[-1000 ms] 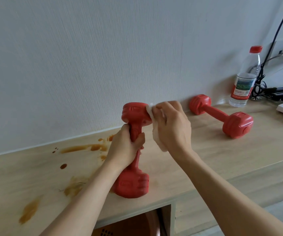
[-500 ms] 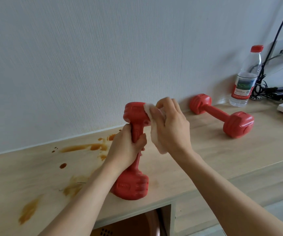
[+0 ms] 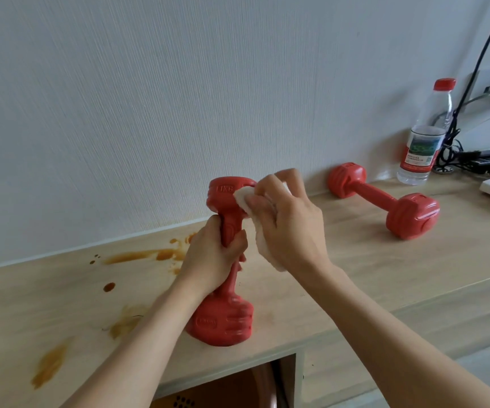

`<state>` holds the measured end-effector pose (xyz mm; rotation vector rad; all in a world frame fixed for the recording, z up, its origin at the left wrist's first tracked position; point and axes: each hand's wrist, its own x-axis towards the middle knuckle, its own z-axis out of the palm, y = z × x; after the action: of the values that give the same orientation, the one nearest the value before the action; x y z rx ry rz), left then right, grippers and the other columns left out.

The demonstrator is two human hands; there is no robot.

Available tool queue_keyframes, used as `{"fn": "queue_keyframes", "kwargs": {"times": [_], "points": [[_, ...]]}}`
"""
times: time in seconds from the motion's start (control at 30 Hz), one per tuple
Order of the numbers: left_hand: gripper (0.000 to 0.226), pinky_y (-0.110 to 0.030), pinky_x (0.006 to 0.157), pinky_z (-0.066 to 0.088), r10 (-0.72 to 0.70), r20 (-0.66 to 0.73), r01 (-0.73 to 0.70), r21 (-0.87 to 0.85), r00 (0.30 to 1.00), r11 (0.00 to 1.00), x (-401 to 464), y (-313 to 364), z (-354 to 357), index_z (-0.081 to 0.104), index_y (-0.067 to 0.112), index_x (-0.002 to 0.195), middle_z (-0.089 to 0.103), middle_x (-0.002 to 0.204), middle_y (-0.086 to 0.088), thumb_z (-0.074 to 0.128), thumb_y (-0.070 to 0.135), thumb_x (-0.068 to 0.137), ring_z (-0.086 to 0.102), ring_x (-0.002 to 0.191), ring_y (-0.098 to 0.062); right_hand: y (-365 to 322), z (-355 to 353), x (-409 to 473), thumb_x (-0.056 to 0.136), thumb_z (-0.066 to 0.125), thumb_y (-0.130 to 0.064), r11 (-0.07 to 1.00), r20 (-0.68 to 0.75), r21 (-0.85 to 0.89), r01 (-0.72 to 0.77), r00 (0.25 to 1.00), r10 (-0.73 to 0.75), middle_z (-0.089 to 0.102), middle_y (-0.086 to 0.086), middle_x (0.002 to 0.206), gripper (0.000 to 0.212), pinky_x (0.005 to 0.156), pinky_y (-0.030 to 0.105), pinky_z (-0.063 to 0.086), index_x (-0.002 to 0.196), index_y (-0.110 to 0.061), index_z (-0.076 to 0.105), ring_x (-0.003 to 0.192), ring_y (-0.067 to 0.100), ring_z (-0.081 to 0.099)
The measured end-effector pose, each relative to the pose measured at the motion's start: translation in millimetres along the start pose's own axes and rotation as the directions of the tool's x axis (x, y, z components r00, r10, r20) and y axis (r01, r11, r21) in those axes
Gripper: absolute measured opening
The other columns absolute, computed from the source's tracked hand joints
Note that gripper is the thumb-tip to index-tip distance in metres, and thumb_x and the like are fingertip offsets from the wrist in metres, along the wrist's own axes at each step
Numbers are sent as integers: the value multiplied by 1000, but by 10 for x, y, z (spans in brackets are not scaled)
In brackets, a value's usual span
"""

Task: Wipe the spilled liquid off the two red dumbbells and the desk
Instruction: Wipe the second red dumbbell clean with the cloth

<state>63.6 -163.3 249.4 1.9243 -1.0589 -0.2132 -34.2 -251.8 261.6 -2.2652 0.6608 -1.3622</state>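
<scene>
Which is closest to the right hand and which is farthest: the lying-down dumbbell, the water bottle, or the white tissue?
1. White tissue: held in the right hand.
2. Lying-down dumbbell: on the desk, to the right of the hand, near the wall.
3. Water bottle: farther right, standing by the wall.

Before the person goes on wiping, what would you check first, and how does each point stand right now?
1. Left hand grips the upright dumbbell by its handle: ok.
2. Its lower head rests on the desk: ok.
3. Right hand presses the white wipe to the top head: ok.
4. Top head clean: cannot tell.
5. Brown spill cleared: not ok.
6. Second dumbbell wiped: cannot tell.
</scene>
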Motion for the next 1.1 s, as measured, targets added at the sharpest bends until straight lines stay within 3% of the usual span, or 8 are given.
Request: {"fn": "queue_keyframes", "kwargs": {"times": [0.2, 0.43, 0.67, 0.73, 0.8, 0.9, 1.03, 1.1], "points": [[9, -11, 43, 44, 15, -11, -14, 15, 1000, 1000, -10, 21, -4, 49, 15, 91, 65, 67, 1, 55, 22, 90, 61, 47, -4, 136, -25, 10, 91, 50, -43, 988, 26, 49, -147, 989, 146, 47, -11, 96, 25, 67, 41, 50, 81, -21, 55, 74, 18, 57], [11, -14, 47, 43, 43, -4, -43, 87, 999, 995, 3, 51, 47, 48, 15, 85, 65, 65, 4, 56, 22, 87, 61, 52, -6, -83, -5, 89, 89, 55, -41, 987, -79, -148, 62, 994, -74, 51, -2, 102, 25, 52, 27, 33, 79, -18, 57, 72, 18, 50], [11, -16, 45, 48, 3, -30, -3, -14, 1000, 1000, -27, 43, 8, 51, 10, 91, 65, 66, -2, 56, 19, 89, 62, 48, -10, 186, 0, 14, 94, 49, -32, 957, 76, 148, -247, 968, 238, 47, -6, 96, 20, 70, 31, 43, 82, -16, 54, 77, 14, 54], [10, -14, 45, 47, 8, -17, -8, -1, 1000, 1000, -21, 32, 3, 51, 11, 90, 66, 66, 0, 55, 20, 89, 63, 48, -8, 128, 35, 6, 96, 46, -30, 968, 21, 146, -204, 979, 203, 44, -5, 99, 19, 68, 30, 42, 86, -15, 51, 77, 17, 53], [9, -13, 46, 45, 26, -11, -26, 30, 1000, 999, -10, 26, 5, 49, 16, 85, 65, 65, 3, 55, 22, 89, 62, 48, -5, -7, 62, 23, 93, 45, -36, 995, -58, 91, -48, 997, 54, 41, -3, 105, 19, 64, 28, 39, 89, -17, 50, 83, 19, 52], [18, -15, 49, 45, 81, 6, -81, 76, 997, 994, -12, 40, 25, 45, 20, 77, 64, 61, 5, 58, 27, 87, 61, 50, -3, -63, 129, 57, 90, 48, -41, 996, -34, -24, 82, 996, -83, 36, -1, 119, 24, 71, 30, 37, 99, -19, 49, 96, 19, 39], [17, -12, 46, 42, 127, 43, -129, 35, 991, 991, -40, 55, 28, 44, 23, 77, 64, 60, 3, 58, 21, 87, 60, 46, -4, 54, 201, 114, 91, 39, -50, 978, -49, 168, -127, 989, 137, 37, -6, 119, 34, 92, 19, 24, 110, -22, 44, 109, 14, 31], [15, -12, 46, 44, 133, 62, -133, -10, 989, 991, -46, 57, 21, 46, 23, 79, 64, 61, 3, 58, 18, 87, 61, 45, -6, 113, 188, 142, 97, 29, -45, 921, 45, 300, -246, 969, 244, 36, -15, 104, 27, 102, 27, 27, 105, -21, 40, 108, 10, 29]]}}
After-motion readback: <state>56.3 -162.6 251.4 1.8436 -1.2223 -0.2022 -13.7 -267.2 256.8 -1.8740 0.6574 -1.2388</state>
